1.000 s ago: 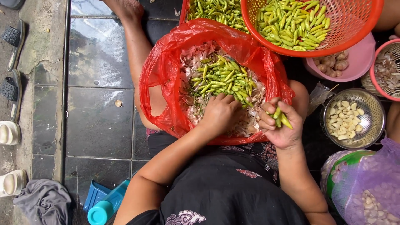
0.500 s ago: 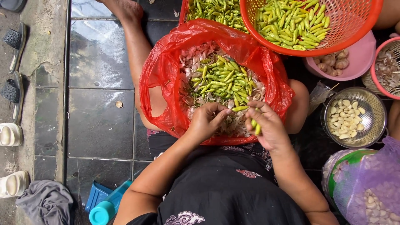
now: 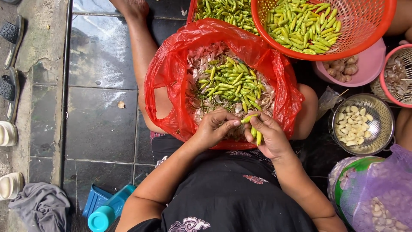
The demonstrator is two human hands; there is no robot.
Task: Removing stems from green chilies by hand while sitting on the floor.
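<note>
Red plastic bag [image 3: 171, 77] sits in the lap, mouth open, w/ a pile of green chillies [image 3: 227, 81] on top of pale papery skins. Far right: orange basket [image 3: 369, 25] full of green chillies; a 2nd orange basket [image 3: 193, 8] behind it, far centre, also chillies. Pink bowl [image 3: 373, 64] under the basket's near edge, holds a few brownish bulbs. Right edge: pink-rimmed basket [image 3: 386, 81] w/ dry skins. Near that, metal strainer [image 3: 382, 116] w/ peeled garlic cloves [image 3: 352, 126]. Near right corner: purple bag [image 3: 386, 189] w/ pale cloves showing through, beside a green-rimmed tub [image 3: 343, 180].

Left hand [image 3: 214, 129] at the bag's near edge, fingers pressed together, thumb and forefinger pinching one end of a chilli [image 3: 249, 117]. Right hand [image 3: 268, 135] just beside, touching, fingers curled round a few chillies, one poking out below the palm.

Vs 1 s ago: left hand was down in the pile, right hand held out to the right w/ chillies; half a sec ago they'd closed in. Now both meet on the one chilli. Bag, baskets, strainer unchanged.
</note>
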